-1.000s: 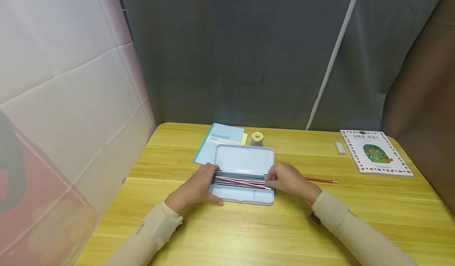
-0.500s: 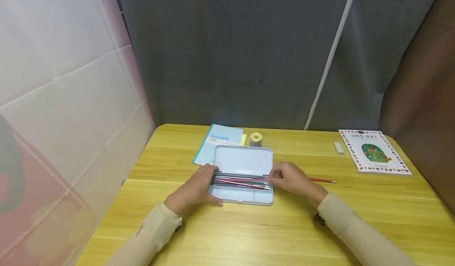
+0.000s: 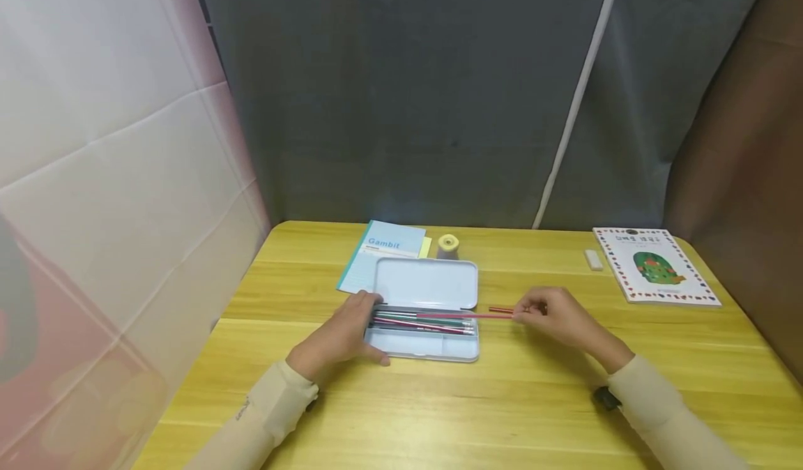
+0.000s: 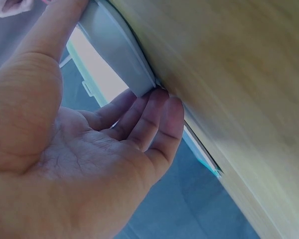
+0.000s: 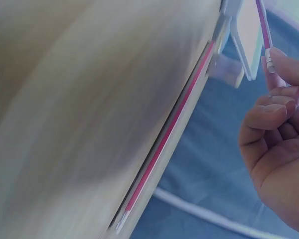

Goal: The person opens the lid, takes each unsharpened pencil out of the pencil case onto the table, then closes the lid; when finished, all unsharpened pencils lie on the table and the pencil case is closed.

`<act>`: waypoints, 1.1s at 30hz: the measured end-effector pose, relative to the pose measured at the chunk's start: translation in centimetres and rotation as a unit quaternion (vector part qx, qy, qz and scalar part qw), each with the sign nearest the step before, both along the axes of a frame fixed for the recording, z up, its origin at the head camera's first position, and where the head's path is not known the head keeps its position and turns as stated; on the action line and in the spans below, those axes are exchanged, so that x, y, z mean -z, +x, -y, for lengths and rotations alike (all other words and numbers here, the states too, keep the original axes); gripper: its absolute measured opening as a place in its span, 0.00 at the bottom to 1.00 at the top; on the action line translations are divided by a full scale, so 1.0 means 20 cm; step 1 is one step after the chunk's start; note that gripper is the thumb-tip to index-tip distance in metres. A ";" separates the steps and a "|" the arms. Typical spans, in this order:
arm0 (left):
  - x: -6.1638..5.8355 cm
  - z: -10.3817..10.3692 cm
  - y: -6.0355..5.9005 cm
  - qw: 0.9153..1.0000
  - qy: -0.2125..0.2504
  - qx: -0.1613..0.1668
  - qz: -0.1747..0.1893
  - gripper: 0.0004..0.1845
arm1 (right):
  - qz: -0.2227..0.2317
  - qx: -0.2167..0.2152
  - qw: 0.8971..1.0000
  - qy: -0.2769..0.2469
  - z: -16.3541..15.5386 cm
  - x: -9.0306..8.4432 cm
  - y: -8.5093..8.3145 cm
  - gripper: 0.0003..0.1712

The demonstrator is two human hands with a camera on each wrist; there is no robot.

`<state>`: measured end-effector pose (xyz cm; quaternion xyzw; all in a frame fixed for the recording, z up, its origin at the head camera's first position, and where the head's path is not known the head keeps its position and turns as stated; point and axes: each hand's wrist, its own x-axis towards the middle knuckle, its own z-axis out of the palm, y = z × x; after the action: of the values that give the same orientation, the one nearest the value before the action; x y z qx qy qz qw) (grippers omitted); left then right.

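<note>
An open pale pencil case point(image 3: 408, 345) lies on the table with several pencils point(image 3: 433, 328) in its long compartment. My left hand point(image 3: 339, 332) holds its left end, thumb at the front and fingers toward the hinge. In the left wrist view the curled fingertips meet the corner of the case point(image 4: 122, 52). To the right of the case, my right hand point(image 3: 560, 316) pinches a red pencil point(image 3: 484, 315) by its eraser end, between thumb and forefinger. The pencil's other end still overlaps the case. Another red pencil point(image 5: 162, 144) lies on the table behind that hand.
Behind the case lie a blue notebook point(image 3: 392, 238) and a yellow pad point(image 3: 426, 247), beside a yellow-topped spool point(image 3: 448, 245). A white eraser point(image 3: 592, 260) and a picture book point(image 3: 655, 268) are at the back right. Dark curtain point(image 3: 401, 107) hangs beyond the table.
My right hand has drawn the red pencil up from among the others and moved right with it, out past the case's edge. The left hand stays at the case.
</note>
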<state>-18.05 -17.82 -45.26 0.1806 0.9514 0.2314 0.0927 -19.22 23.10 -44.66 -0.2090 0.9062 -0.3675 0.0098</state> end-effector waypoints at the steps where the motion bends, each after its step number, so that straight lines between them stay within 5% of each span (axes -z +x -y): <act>1: 0.00 0.00 0.00 1.000 0.000 0.000 0.002 0.61 | 0.001 0.003 1.000 0.000 -0.03 0.00 0.01 0.03; 19: 0.02 0.01 0.01 1.000 -0.003 -0.009 0.006 0.62 | -0.002 0.059 0.998 0.020 -0.46 -0.02 0.17 0.04; 33: 0.00 0.00 0.00 1.000 -0.001 -0.009 0.010 0.61 | -0.034 0.043 0.998 0.041 -0.57 0.06 0.14 0.03</act>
<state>-18.06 -17.80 -45.22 0.1694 0.9522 0.2336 0.1002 -16.40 34.54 -45.87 -0.1820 0.9283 -0.3229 -0.0284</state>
